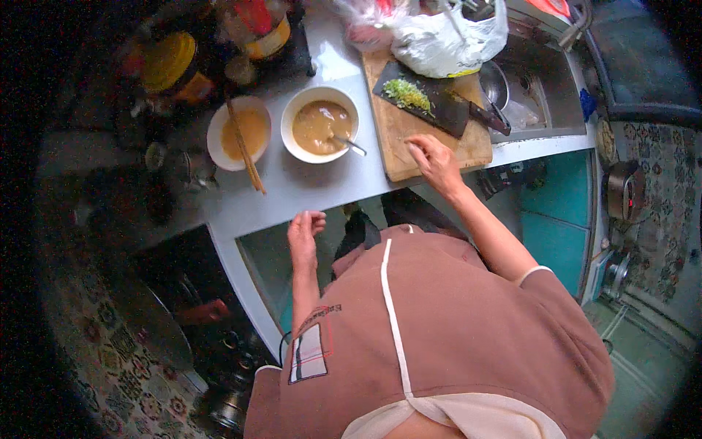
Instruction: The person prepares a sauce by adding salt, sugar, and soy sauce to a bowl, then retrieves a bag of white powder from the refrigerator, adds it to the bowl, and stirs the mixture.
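Note:
My right hand point(437, 163) hovers over the front edge of a wooden cutting board point(395, 148), fingers bent and thumb apart, with nothing visible in it. My left hand point(305, 237) hangs in front of the counter edge, loosely curled and holding nothing I can see. A cleaver point(452, 122) lies flat on the board, its dark handle pointing right. Chopped scallion point(407, 94) is heaped on its blade. Left of the board, a white bowl point(289, 129) holds a brownish liquid point(317, 129) and a metal spoon point(351, 145). Chopsticks point(244, 148) rest across another bowl point(215, 151) of yellow-orange liquid.
A white plastic bag point(433, 41) covers the board's back end. Beyond it to the right are a sink point(554, 104) and a metal bowl point(496, 82). A yellow-lidded container point(170, 60) stands at the dim left. The counter's front edge point(340, 200) runs before my body.

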Motion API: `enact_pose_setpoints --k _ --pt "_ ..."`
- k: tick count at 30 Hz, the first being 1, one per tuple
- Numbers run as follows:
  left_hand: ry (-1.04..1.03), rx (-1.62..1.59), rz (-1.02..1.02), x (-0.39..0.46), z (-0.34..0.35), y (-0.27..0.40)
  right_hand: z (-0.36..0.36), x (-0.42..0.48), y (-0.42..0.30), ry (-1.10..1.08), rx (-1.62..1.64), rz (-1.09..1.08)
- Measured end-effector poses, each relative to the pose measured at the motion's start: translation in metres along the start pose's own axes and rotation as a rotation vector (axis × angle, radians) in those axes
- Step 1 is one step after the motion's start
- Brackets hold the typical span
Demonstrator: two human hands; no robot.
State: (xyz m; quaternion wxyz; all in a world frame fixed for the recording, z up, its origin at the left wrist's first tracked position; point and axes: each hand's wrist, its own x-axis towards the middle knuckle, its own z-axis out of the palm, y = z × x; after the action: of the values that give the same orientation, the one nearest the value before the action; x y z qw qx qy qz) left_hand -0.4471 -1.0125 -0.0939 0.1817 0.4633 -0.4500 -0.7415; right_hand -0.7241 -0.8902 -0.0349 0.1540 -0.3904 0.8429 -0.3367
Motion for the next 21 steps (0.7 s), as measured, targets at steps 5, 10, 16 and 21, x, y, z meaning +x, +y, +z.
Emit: enact_pose_setpoints --k 5,10,16,21 --pt "-0.361 0.008 0.218 -0.019 0.067 0.099 -0.04 -0.026 0.031 0.176 -0.219 -0.039" --pt "-0.353 0.138 0.526 -0.004 0.129 0.142 -0.079 -0.001 0.039 0.464 -0.164 -0.134" --pt "-0.143 1.047 1.038 0.07 0.217 0.171 -0.172 0.112 0.09 0.741 0.029 -0.114" --pt "0.119 0.983 1.394 0.105 0.286 0.217 -0.2 0.213 0.109 0.618 -0.132 -0.401"
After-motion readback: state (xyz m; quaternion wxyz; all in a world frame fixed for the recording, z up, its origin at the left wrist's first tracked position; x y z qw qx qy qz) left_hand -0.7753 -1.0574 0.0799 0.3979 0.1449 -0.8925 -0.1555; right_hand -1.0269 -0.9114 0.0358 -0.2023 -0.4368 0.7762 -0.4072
